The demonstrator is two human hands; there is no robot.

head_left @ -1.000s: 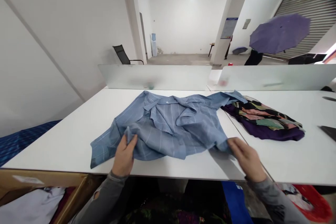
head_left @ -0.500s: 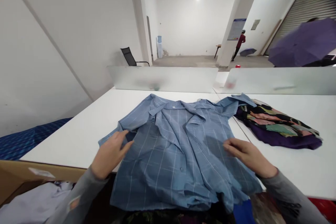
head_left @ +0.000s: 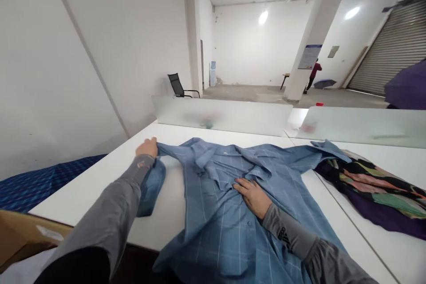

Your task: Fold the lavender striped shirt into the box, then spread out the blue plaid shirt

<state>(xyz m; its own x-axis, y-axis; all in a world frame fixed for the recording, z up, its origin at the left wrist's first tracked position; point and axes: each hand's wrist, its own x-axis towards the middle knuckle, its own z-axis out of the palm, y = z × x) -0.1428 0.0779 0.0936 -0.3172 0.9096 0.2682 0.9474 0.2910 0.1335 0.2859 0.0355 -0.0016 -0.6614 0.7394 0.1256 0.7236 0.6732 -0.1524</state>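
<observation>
A blue shirt (head_left: 213, 222) with thin pale checks lies front up across the white table (head_left: 113, 177), its collar toward the far side and its hem hanging over the near edge. Out to the left, my left hand (head_left: 147, 147) is closed on one sleeve, pulling it taut while the sleeve's end hangs below the hand. My right hand (head_left: 254, 197) rests on the shirt's front just below the collar, fingers stretched out over the fabric. Creases run out from under that hand. The other sleeve reaches right, onto a patterned garment.
At right lies a multicoloured and dark purple garment (head_left: 379, 191). Frosted dividers (head_left: 222, 113) line the table's far edge. A cardboard box (head_left: 23, 239) stands at the lower left, near dark blue fabric (head_left: 49, 177). Farther back are a chair (head_left: 176, 84) and a person (head_left: 313, 73).
My left hand has moved out to the left and taken hold of the sleeve, stretching it sideways. My right hand has come inward onto the shirt's front. The view has tilted up.
</observation>
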